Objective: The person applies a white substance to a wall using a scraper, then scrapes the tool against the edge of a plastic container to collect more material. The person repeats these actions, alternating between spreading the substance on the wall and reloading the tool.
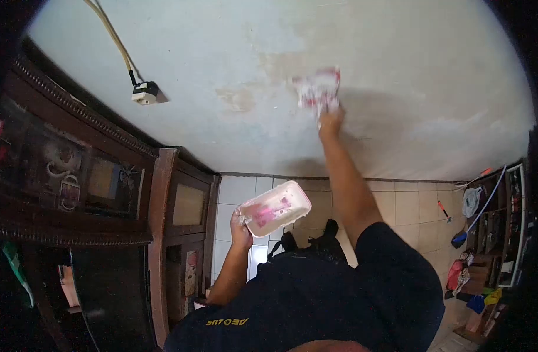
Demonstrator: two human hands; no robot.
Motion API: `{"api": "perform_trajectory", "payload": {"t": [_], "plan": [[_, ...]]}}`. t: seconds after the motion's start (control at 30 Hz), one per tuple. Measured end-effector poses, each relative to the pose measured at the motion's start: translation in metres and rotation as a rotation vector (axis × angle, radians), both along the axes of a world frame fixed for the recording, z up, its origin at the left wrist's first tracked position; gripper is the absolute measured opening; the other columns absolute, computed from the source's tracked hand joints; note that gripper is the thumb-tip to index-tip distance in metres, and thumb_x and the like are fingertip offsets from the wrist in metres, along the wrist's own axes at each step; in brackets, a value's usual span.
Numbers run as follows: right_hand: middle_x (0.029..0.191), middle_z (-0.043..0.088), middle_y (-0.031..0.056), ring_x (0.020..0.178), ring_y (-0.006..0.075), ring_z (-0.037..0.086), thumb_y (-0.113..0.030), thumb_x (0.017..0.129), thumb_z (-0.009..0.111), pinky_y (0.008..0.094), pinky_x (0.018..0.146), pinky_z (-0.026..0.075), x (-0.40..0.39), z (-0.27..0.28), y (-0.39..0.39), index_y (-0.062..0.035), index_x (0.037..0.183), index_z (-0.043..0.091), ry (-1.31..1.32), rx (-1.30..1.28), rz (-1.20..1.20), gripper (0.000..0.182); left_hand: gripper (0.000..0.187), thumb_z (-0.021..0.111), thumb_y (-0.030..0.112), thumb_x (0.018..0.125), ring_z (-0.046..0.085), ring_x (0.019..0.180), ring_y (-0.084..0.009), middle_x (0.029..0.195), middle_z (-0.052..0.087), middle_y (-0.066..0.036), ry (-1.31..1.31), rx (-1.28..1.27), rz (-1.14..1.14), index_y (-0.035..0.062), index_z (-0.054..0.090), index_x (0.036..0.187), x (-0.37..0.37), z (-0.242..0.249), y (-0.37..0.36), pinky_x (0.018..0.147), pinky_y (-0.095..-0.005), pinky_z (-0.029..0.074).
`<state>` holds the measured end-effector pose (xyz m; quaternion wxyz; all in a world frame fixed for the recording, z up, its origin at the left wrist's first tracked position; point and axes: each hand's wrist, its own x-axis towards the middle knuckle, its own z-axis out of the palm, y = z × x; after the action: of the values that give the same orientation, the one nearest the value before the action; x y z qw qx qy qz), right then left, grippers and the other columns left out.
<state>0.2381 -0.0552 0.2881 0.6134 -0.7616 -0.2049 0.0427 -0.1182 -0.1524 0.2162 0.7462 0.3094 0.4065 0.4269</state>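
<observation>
My right hand (330, 120) is raised against the pale wall (398, 70) and grips a crumpled red-and-white cloth (319, 88) pressed to the surface. My left hand (241, 229) is held lower, near my chest, and holds a white rectangular tub (276, 207) with pink stains inside by one short end. The tub is tilted, its open side turned toward the camera. My dark shirt fills the bottom of the view.
A dark wooden cabinet (163, 234) with glass doors stands at left. A wall socket (145, 92) with a yellowish cable hangs on the wall at upper left. The tiled floor (410, 205) runs below, with a cluttered shelf (492, 234) at right.
</observation>
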Motion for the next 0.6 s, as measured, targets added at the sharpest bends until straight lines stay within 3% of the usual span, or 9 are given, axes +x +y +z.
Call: {"api": "perform_trajectory", "payload": {"t": [0.03, 0.07, 0.1, 0.17, 0.27, 0.4, 0.47, 0.57, 0.6], "plan": [[0.075, 0.057, 0.0112, 0.065, 0.0201, 0.056, -0.016, 0.076, 0.057, 0.0351, 0.059, 0.045, 0.009, -0.096, 0.012, -0.0010, 0.096, 0.056, 0.223, 0.082, 0.022, 0.025, 0.032, 0.053, 0.013, 0.076, 0.055, 0.093, -0.0205, 0.100, 0.055, -0.009, 0.017, 0.008, -0.003, 0.0018, 0.048, 0.106, 0.002, 0.002, 0.001, 0.082, -0.0336, 0.046], [0.074, 0.056, 0.0112, 0.068, 0.0220, 0.055, -0.017, 0.076, 0.057, 0.0370, 0.065, 0.044, 0.002, -0.169, 0.007, 0.0003, 0.096, 0.055, 0.185, 0.061, 0.066, 0.026, 0.032, 0.053, 0.013, 0.076, 0.055, 0.093, -0.0205, 0.100, 0.055, -0.009, 0.024, 0.006, 0.007, 0.0018, 0.048, 0.106, 0.007, 0.003, 0.004, 0.082, -0.0336, 0.046], [0.075, 0.056, 0.0092, 0.062, 0.0201, 0.054, -0.018, 0.079, 0.058, 0.0354, 0.056, 0.046, -0.019, -0.164, -0.016, -0.0026, 0.099, 0.055, 0.491, 0.017, 0.089, 0.025, 0.033, 0.054, 0.012, 0.075, 0.055, 0.092, -0.0201, 0.100, 0.055, -0.009, 0.045, -0.011, 0.017, 0.0017, 0.048, 0.105, 0.010, 0.006, 0.005, 0.082, -0.0332, 0.046], [0.077, 0.057, 0.0064, 0.055, 0.0171, 0.052, -0.019, 0.081, 0.058, 0.0317, 0.046, 0.044, -0.040, -0.182, -0.067, -0.0064, 0.103, 0.053, 0.931, 0.333, 0.273, 0.025, 0.034, 0.053, 0.009, 0.072, 0.055, 0.091, -0.0195, 0.099, 0.055, -0.009, 0.111, 0.012, 0.008, 0.0018, 0.048, 0.105, 0.013, 0.013, 0.001, 0.081, -0.0318, 0.046], [0.071, 0.053, 0.0022, 0.063, 0.0154, 0.055, -0.019, 0.080, 0.060, 0.0288, 0.055, 0.052, -0.047, -0.161, -0.137, -0.0040, 0.101, 0.051, 0.976, 0.334, 0.334, 0.027, 0.031, 0.051, 0.009, 0.074, 0.055, 0.090, -0.0198, 0.098, 0.055, -0.009, 0.089, 0.030, -0.012, 0.0018, 0.048, 0.104, 0.003, -0.010, 0.003, 0.081, -0.0314, 0.046], [0.077, 0.055, 0.0029, 0.072, 0.0160, 0.057, -0.020, 0.080, 0.060, 0.0300, 0.060, 0.053, -0.030, -0.131, -0.206, -0.0030, 0.105, 0.050, 0.844, 0.317, 0.539, 0.032, 0.020, 0.042, 0.015, 0.088, 0.055, 0.089, -0.0187, 0.097, 0.055, -0.009, 0.039, 0.010, -0.072, 0.0020, 0.048, 0.102, 0.007, -0.012, 0.010, 0.080, -0.0306, 0.047], [0.087, 0.058, 0.0050, 0.079, 0.0159, 0.058, -0.020, 0.081, 0.058, 0.0306, 0.064, 0.053, -0.011, -0.144, -0.222, -0.0027, 0.106, 0.051, 0.282, -0.065, 0.505, 0.031, 0.021, 0.043, 0.014, 0.087, 0.056, 0.089, -0.0186, 0.097, 0.056, -0.009, 0.030, 0.053, -0.109, 0.0019, 0.049, 0.103, 0.017, 0.000, 0.016, 0.080, -0.0305, 0.047], [0.091, 0.060, 0.0054, 0.081, 0.0151, 0.058, -0.019, 0.083, 0.057, 0.0298, 0.064, 0.052, -0.039, -0.048, -0.241, -0.0031, 0.105, 0.053, 0.125, -0.029, 0.623, 0.027, 0.024, 0.046, 0.010, 0.084, 0.056, 0.090, -0.0184, 0.098, 0.056, -0.008, -0.012, 0.082, -0.153, 0.0014, 0.049, 0.106, 0.022, -0.022, 0.034, 0.080, -0.0301, 0.047], [0.092, 0.060, 0.0058, 0.081, 0.0138, 0.058, -0.020, 0.084, 0.056, 0.0278, 0.068, 0.049, -0.038, -0.038, -0.236, -0.0013, 0.103, 0.055, 0.304, 0.035, 0.586, 0.027, 0.026, 0.047, 0.009, 0.082, 0.056, 0.090, -0.0182, 0.099, 0.056, -0.008, -0.037, 0.099, -0.197, 0.0012, 0.049, 0.107, 0.035, -0.028, 0.046, 0.080, -0.0298, 0.047]]}}
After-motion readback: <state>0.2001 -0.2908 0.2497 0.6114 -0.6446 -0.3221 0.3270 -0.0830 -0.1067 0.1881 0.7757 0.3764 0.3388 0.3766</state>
